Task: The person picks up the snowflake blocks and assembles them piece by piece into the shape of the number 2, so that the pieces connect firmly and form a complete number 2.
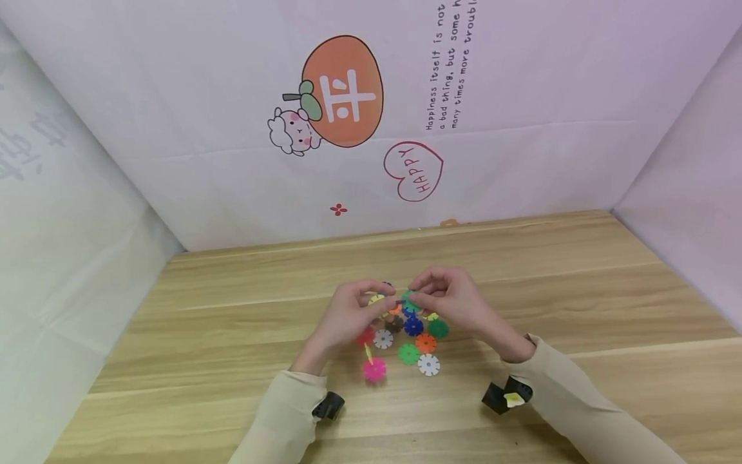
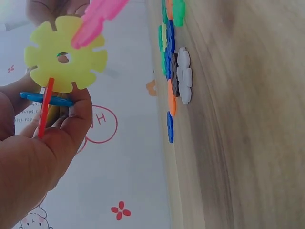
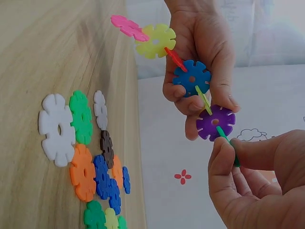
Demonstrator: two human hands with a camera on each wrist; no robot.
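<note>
Pale wood-grain bench [image 1: 232,322], white printed backdrop [image 1: 232,193]. Notched-disc chain [image 3: 188,72] held over loose discs [image 1: 413,327]. Left grip [image 1: 346,314] curls round its blue disc [image 3: 202,74], hiding mid-chain from overhead; right grip [image 1: 455,299] pinches green end disc [image 3: 236,155], joined to purple disc [image 3: 224,123]. Lettering: "HAPPY" inside red heart [image 1: 414,171]; "Happiness itself is not…" text [image 1: 449,77] cut off at top edge.

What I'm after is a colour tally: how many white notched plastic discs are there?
2: one white notched disc beside the light green notched disc, another white disc beside the brown notched disc. Others may be hidden behind the left hand or right hand.
</note>
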